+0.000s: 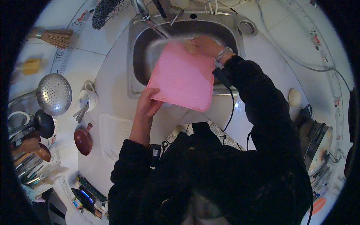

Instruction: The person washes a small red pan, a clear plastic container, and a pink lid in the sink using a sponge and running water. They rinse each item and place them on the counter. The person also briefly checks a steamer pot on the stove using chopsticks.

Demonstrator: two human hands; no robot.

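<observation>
My left hand [148, 104] grips the near left corner of a pink, rounded-corner plastic board or tray [182, 76], its thumb on top. The pink piece is tilted over the stainless steel sink [130, 62] and reaches past its front rim. On its far right part, my right hand [208, 46] presses a yellowish sponge or scrubbing pad [190, 46], partly hidden by the fingers. From the metal faucet [139, 9] a stream of water [161, 30] falls near the far left corner of the pink piece.
A round metal sink strainer [247, 26] sits at the back right corner. Left are a white cup [89, 97] with cutlery, a brown ladle-like bowl [83, 140], a white cloth or mat [115, 137] and a hanging skimmer [54, 94]. A black cable [233, 109] hangs by my right sleeve.
</observation>
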